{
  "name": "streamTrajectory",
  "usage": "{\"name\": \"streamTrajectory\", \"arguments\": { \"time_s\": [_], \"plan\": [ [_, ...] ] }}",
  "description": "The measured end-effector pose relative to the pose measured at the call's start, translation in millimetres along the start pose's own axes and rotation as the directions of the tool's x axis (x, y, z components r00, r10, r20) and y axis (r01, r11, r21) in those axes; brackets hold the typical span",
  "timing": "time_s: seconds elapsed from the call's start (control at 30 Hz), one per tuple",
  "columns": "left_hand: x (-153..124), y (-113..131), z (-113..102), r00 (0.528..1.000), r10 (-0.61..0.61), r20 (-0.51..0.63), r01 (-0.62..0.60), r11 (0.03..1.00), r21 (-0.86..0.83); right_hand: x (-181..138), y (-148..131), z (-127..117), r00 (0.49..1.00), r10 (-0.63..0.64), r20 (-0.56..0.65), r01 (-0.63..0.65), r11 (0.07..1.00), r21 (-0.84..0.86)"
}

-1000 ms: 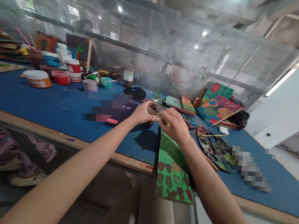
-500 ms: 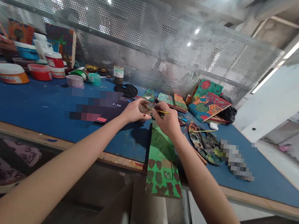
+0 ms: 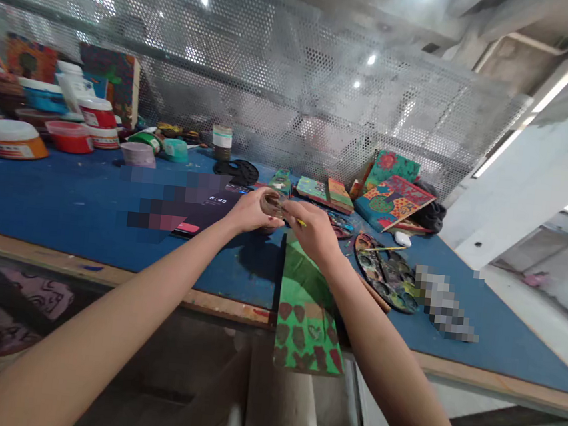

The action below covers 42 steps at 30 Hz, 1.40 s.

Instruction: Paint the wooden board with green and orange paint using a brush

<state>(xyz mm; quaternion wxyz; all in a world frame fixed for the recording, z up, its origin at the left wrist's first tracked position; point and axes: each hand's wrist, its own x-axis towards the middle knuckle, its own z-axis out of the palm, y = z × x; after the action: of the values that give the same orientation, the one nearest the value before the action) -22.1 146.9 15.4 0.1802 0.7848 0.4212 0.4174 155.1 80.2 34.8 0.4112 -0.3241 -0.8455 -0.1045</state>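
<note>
My left hand (image 3: pixel 250 211) is closed around a small clear cup of brownish water (image 3: pixel 269 203), held just above the blue table (image 3: pixel 64 198). My right hand (image 3: pixel 312 230) pinches a thin yellow-handled paintbrush (image 3: pixel 299 222), its tip pointing into the cup. Below my right wrist a green painted board with dark red hearts (image 3: pixel 307 309) lies half over the table's front edge.
A round paint palette (image 3: pixel 385 271) with a brush lies to the right. Paint tubs (image 3: pixel 10 138) and jars (image 3: pixel 222 143) stand at the back left, painted panels (image 3: pixel 390 200) at the back right. A dark phone (image 3: pixel 209 207) lies left of the cup. A perforated metal screen (image 3: pixel 295 93) backs the table.
Both hands stay together at the cup. The brush has shifted slightly in my right hand, and the view has drifted a little to the right.
</note>
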Motion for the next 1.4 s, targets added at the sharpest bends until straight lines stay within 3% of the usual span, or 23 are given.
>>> {"name": "streamTrajectory", "arguments": {
  "time_s": [0.43,0.7,1.07,1.4],
  "plan": [
    [-1.3,1.6,-1.5,1.0,-0.018,0.01,0.018,1.0,0.022,2.1,-4.9,-3.5,0.997,0.031,-0.071,-0.037,0.996,-0.087],
    [3.0,-8.2,6.6,1.0,-0.025,0.019,0.025,0.999,-0.024,0.6,-2.8,-2.7,0.997,-0.016,-0.081,0.007,0.994,-0.107],
    [-3.1,-0.9,2.7,0.998,-0.058,0.015,0.058,0.998,0.0,1.4,-5.3,-14.7,0.978,0.016,-0.209,-0.023,0.999,-0.032],
    [-3.4,0.9,1.0,0.999,-0.035,0.011,0.035,0.999,-0.004,2.1,-5.0,-13.1,0.979,0.031,-0.201,-0.037,0.999,-0.029]
  ]
}}
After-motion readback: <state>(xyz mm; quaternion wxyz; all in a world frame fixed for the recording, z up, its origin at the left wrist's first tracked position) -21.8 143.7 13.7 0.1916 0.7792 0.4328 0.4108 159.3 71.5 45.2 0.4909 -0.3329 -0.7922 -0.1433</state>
